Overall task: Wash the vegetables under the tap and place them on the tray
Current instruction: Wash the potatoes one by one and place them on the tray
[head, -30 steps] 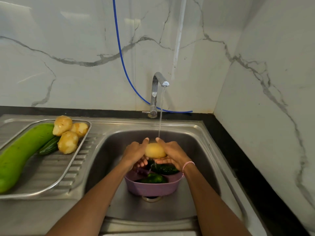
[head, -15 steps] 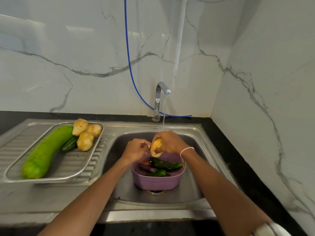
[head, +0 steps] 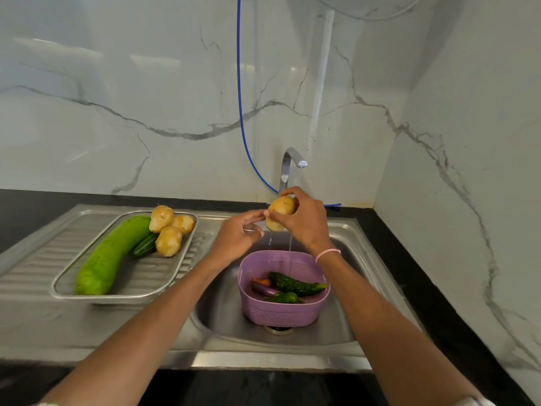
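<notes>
My right hand [head: 307,221] grips a yellow potato [head: 280,210] just under the tap [head: 289,165], with water running off it into the sink. My left hand [head: 238,235] is beside it, fingertips touching the potato's left side, fingers loosely curled. Below them a purple basket [head: 281,313] stands in the sink basin and holds two dark green cucumbers [head: 294,284], a purple eggplant and a bit of carrot. On the left drainboard a steel tray [head: 126,294] carries a long green gourd [head: 109,256], three potatoes [head: 168,240] and a small cucumber [head: 145,244].
The steel sink [head: 345,332] has a ribbed drainboard on the left. A blue hose [head: 240,112] hangs down the marble wall behind the tap. A side wall closes in on the right, and a black counter edges the sink.
Both hands have lifted the potato from low over the basket up close to the tap spout. The right hand now holds it; the left has loosened to a fingertip touch.
</notes>
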A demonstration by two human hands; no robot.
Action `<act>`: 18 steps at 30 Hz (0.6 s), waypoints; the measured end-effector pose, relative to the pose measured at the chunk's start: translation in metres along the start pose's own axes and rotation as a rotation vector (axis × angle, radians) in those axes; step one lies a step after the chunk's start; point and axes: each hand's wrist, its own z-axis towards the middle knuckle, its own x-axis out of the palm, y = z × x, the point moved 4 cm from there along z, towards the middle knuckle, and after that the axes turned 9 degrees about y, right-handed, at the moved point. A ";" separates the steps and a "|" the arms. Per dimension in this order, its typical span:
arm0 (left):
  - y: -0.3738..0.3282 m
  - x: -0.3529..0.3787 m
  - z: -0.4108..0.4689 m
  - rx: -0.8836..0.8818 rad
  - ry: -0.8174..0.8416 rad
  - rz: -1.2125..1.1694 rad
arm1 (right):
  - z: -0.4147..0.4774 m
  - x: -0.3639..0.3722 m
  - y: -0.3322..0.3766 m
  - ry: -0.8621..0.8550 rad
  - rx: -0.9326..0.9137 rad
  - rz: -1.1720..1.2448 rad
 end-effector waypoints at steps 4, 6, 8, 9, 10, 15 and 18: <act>0.008 0.006 -0.002 -0.062 0.163 0.071 | -0.011 0.023 -0.016 0.104 0.169 -0.009; 0.017 0.013 -0.005 -0.142 0.326 0.254 | -0.016 0.038 -0.026 0.193 0.255 -0.126; 0.023 0.017 -0.008 -0.173 0.387 0.328 | -0.020 0.049 -0.029 0.191 0.266 -0.123; 0.024 0.015 -0.009 -0.168 0.373 0.326 | -0.020 0.052 -0.027 0.166 0.263 -0.085; 0.023 0.011 -0.009 -0.162 0.348 0.331 | -0.019 0.053 -0.026 0.134 0.269 -0.033; 0.010 -0.032 -0.010 -0.106 0.112 0.409 | 0.001 0.066 0.001 0.083 0.324 0.402; 0.012 -0.071 -0.010 -0.096 -0.066 0.487 | 0.015 0.091 0.026 0.188 0.376 0.784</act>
